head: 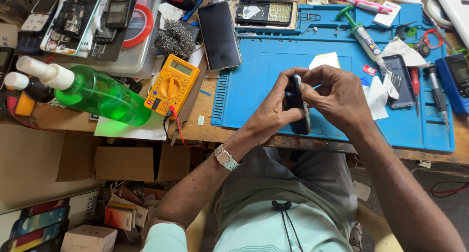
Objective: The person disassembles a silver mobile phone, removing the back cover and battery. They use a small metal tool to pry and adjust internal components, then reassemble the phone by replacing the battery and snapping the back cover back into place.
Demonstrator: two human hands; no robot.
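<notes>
Cluttered wooden workbench (pixel 205 127) seen from above, with a blue work mat (pixel 273 52) covering its right half. The person sits at the bench edge, both forearms raised over the mat.

Left hand (pixel 271 115): closed around a small dark phone (pixel 296 103), gripping it from the left side and below. A metal wristwatch (pixel 225 158) sits on this wrist. Right hand (pixel 337 98): clenched on the same phone from the right, fingers curled over its top edge. The phone stands on edge, roughly upright, held between the two hands just above the near part of the mat; it does not appear to rest on the mat.

On the mat behind the hands: a yellow-white scrap of paper (pixel 325 60), a dark phone shell (pixel 399 81) lying flat to the right, a syringe-type tube (pixel 364 37) with a green plunger, and a screwdriver (pixel 437 93) near the right border. An opened phone frame (pixel 264 13) lies at the mat's far edge.

Left of the mat: a black smartphone (pixel 220 34) lying at a slant, a yellow multimeter (pixel 172 84) with a red lead trailing off the bench edge, a wad of steel wool (pixel 175 37), and a green spray bottle (pixel 97 93) lying on its side. A clear plastic tray (pixel 129 61) at far left holds several dismantled phones.

Below the bench: cardboard boxes (pixel 124 163) and assorted small packages on the floor.
</notes>
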